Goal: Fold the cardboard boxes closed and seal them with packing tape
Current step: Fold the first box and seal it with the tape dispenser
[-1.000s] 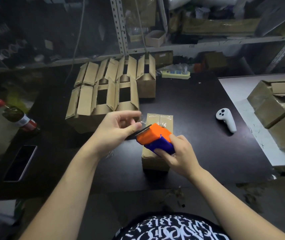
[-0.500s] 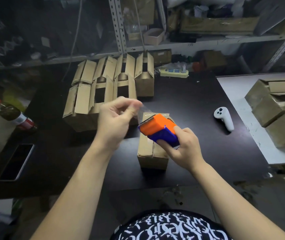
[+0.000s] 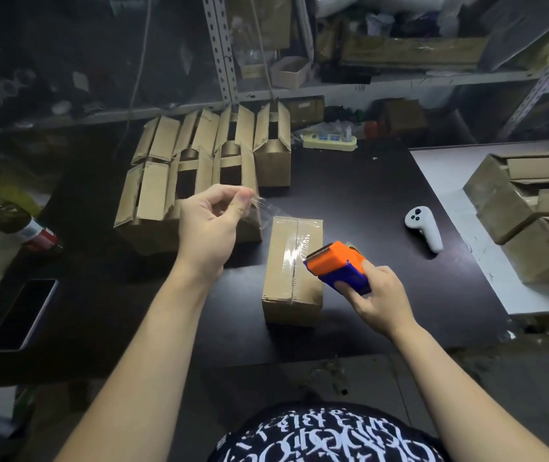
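A closed cardboard box (image 3: 291, 271) lies on the dark table (image 3: 366, 208), clear tape running along its top seam. My right hand (image 3: 378, 295) grips an orange and blue tape dispenser (image 3: 338, 266) just right of the box, its toothed edge over the box top. My left hand (image 3: 211, 221) is raised left of the box and pinches the end of a clear tape strip (image 3: 260, 206) between thumb and fingertips. The strip stretches toward the dispenser. Behind my left hand stand several open boxes (image 3: 200, 161) with flaps up.
A white controller (image 3: 423, 228) lies right of the box. Sealed boxes (image 3: 529, 208) are stacked on a white surface at the right. A phone (image 3: 23, 313) and a bottle (image 3: 16, 221) lie at the left. A power strip (image 3: 329, 141) sits before cluttered shelves.
My hands have moved apart: the left lifted up and left with the tape end, the right drew the dispenser right and down, and the tape strip has lengthened.
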